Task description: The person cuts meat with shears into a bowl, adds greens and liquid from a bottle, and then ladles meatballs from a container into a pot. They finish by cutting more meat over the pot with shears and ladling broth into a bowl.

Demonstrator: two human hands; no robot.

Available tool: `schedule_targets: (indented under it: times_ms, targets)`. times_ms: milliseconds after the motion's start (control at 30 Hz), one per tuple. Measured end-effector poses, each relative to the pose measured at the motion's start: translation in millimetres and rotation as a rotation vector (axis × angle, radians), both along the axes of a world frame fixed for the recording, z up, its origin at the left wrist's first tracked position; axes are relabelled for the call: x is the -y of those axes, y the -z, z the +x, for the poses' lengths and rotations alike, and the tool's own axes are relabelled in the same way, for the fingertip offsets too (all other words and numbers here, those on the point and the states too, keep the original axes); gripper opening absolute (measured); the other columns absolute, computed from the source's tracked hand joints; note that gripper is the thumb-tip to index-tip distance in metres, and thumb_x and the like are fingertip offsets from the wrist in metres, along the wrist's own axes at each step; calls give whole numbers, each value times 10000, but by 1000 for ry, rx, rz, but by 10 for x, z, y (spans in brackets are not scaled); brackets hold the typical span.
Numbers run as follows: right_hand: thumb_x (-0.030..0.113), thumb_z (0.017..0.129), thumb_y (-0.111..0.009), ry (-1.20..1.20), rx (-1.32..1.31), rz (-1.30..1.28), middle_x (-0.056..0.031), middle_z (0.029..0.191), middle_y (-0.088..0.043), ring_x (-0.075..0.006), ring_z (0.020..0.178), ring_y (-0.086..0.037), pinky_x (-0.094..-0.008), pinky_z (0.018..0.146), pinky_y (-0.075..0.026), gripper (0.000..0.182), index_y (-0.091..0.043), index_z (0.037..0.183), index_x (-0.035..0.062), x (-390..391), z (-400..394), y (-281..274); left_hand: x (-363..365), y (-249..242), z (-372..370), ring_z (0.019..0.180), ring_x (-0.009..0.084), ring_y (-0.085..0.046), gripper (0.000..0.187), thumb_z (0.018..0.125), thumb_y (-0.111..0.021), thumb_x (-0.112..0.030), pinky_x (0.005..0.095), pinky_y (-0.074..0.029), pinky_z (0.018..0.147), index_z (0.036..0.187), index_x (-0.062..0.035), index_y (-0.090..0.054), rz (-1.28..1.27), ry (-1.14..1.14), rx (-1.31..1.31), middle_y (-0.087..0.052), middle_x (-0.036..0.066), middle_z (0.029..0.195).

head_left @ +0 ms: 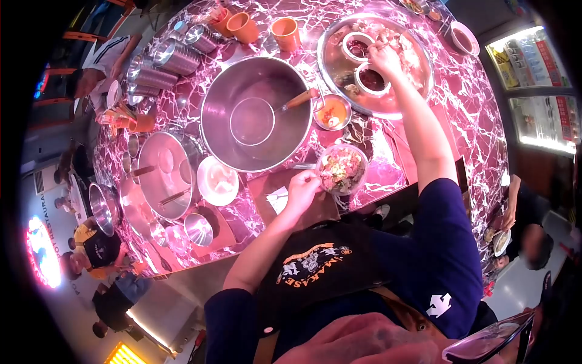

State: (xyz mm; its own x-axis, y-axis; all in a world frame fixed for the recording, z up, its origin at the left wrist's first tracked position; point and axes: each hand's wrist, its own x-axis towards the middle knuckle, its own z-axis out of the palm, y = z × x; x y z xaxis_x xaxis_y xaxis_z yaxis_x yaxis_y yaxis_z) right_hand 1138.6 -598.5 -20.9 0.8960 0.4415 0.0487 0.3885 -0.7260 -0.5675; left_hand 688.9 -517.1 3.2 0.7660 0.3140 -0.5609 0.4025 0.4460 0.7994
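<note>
My left hand is closed at the near-left rim of a small bowl filled with chopped, pale and green food. My right hand reaches over a large round metal tray, its fingers drawn together beside two white-rimmed bowls of dark red contents. The nearer of these is a sauce bowl; the farther one is another bowl. Pale meat pieces lie along the tray's far and right side. Whatever is between my right fingers is too small to make out.
A big steel pot with a wooden-handled strainer stands left of the tray. Between them sits a small orange-filled pan. Further left are another steel pot, a white bowl and metal cups. Other people stand around the counter.
</note>
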Motion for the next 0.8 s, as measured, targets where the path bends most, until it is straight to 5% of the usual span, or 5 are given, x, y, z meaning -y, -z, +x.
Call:
schedule_targets:
  times_ms: [33, 167, 267, 433, 800]
  targets:
    - [266, 929, -457, 7, 53, -21, -149, 845, -698, -273, 810, -684, -399, 738, -541, 307, -623, 1028, 28, 10, 22, 39, -6, -3, 59, 662, 94, -589, 114, 842, -565, -40, 232, -491, 612, 730, -15, -571, 2, 4, -2, -620, 25, 731]
    - [139, 979, -466, 153, -372, 516, -155, 877, -643, -201, 749, -665, -312, 600, -585, 239, -561, 1070, -60, 44, 48, 341, -23, -89, 335, 714, 126, -601, 57, 847, -565, -44, 270, -527, 678, 798, -31, -592, 8, -8, 6, -601, 24, 809]
    - [149, 983, -465, 236, -466, 830, -169, 912, -648, -222, 764, -673, -315, 626, -588, 248, -548, 1097, -56, 38, -117, 395, -25, -186, 652, 695, 143, -602, 71, 840, -559, -42, 280, -532, 661, 771, -32, -573, -46, -90, 9, -594, 37, 811]
    - [226, 1009, -374, 330, -655, 944, -182, 1024, -659, -238, 879, -674, -302, 785, -551, 358, -528, 1187, -44, 245, -183, 409, -77, -144, 1187, 693, 146, -616, 73, 830, -565, -14, 283, -544, 645, 760, 7, -575, 39, -164, 90, -610, 61, 769]
    - [164, 994, -402, 284, -546, 923, -213, 983, -673, -276, 870, -691, -331, 766, -572, 322, -554, 1158, -67, 696, -271, -352, -78, 101, 2222, 685, 146, -615, 94, 875, -571, -83, 295, -547, 641, 820, -8, -586, -56, -324, 61, -615, 75, 795]
